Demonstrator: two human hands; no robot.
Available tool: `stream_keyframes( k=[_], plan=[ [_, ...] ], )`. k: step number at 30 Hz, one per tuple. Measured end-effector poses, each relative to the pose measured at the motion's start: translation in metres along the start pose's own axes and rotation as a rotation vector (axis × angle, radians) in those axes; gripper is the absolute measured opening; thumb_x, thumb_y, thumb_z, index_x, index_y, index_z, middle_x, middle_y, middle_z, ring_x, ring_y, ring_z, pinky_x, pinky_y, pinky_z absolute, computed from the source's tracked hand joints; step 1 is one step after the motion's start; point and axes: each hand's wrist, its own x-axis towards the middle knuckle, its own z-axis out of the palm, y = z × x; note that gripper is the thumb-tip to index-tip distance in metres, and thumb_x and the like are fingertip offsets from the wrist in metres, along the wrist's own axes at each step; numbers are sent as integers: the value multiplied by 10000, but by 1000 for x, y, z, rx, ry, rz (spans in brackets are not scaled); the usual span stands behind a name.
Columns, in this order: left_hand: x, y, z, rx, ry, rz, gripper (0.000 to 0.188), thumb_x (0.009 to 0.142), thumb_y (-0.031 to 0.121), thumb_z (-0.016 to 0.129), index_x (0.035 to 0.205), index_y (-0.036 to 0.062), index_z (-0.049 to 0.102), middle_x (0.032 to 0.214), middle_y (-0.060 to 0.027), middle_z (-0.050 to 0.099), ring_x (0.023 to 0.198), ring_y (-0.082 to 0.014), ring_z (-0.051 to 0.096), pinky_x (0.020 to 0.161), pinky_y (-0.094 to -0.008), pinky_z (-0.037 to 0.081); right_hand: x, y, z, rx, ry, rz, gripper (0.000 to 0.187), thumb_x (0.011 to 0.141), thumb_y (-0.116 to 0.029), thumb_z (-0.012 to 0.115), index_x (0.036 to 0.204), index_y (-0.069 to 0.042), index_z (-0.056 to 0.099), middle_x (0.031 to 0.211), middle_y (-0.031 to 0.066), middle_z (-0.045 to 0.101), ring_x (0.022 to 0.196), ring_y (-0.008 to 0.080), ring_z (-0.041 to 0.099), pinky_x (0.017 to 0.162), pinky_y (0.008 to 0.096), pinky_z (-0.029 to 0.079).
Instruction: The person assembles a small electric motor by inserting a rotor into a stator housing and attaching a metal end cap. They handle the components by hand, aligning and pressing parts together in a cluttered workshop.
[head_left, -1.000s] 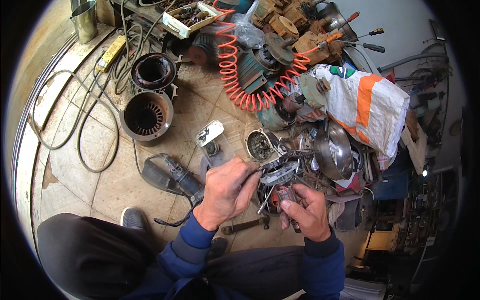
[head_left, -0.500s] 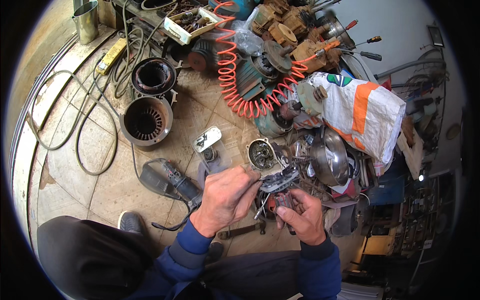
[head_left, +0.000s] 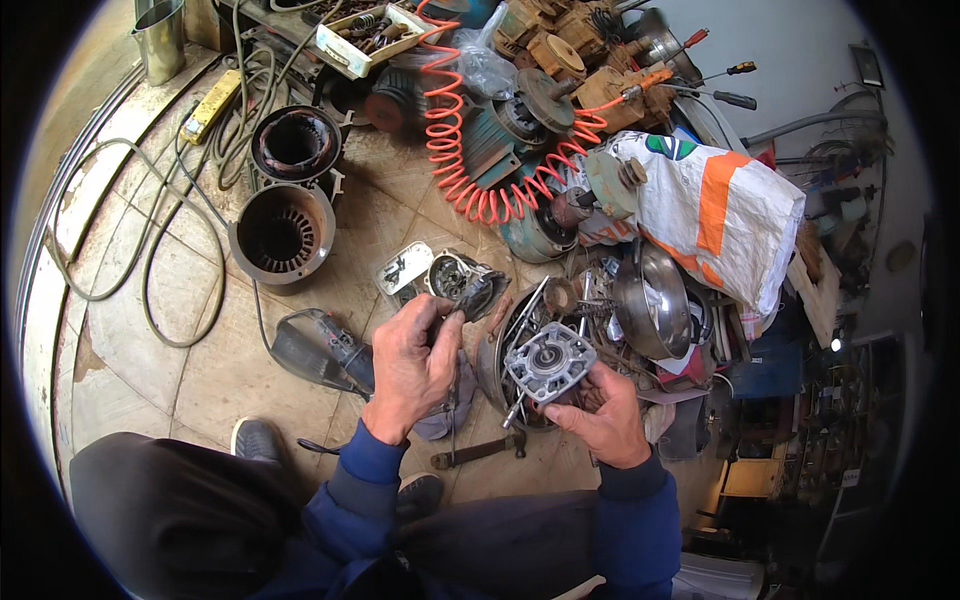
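cover, edge held by right hand, stands clear of housing pinched in left hand

The squarish silver-grey metal end plate looks cast, its face dull and slightly grimy; the pale round-mouthed metal housing is matt, its inside dark and rough; the wide silver metal bowl is glossy and smooth; the orange coiled plastic hose has a slight sheen; the white orange-striped sack looks like woven plastic, matt and creased; the clear plastic bag is shiny and crumpled.
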Motion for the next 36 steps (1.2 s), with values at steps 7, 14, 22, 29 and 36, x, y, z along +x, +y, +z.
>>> stream_keyframes(
  k=[7,14,22,29,36],
  plan=[
    [-26,-67,8,361,-434,-271,164,825,138,686,870,-16,656,801,-257,656,792,-452,647,695,-464,521,11,8,-14,-165,36,-64,429,808,1,774,1200,46,607,1102,71,682,1008,118,617,913,287,497],
    [-64,-120,17,503,-670,-474,255,778,211,660,918,2,698,888,-272,692,903,-469,669,814,-517,542,14,15,-24,-188,50,-103,484,780,67,742,1243,41,603,1051,45,696,911,113,648,828,278,534],
    [-78,-135,20,559,-712,-519,270,785,236,696,897,-9,713,898,-289,688,907,-471,667,805,-517,542,18,30,-30,51,14,-39,488,835,17,772,1278,38,569,993,30,673,785,85,611,655,254,506],
    [-81,-138,25,627,-732,-516,263,776,240,703,892,5,722,894,-276,699,906,-452,685,810,-506,557,20,41,-34,44,4,-7,550,810,94,723,1331,28,558,1006,16,680,806,67,621,678,242,513],
    [-84,-134,28,688,-737,-483,258,756,236,708,875,8,730,891,-274,706,891,-449,694,812,-503,566,23,38,-32,57,15,-7,513,804,105,718,1291,23,580,968,14,688,776,71,628,644,242,508]
  ],
)
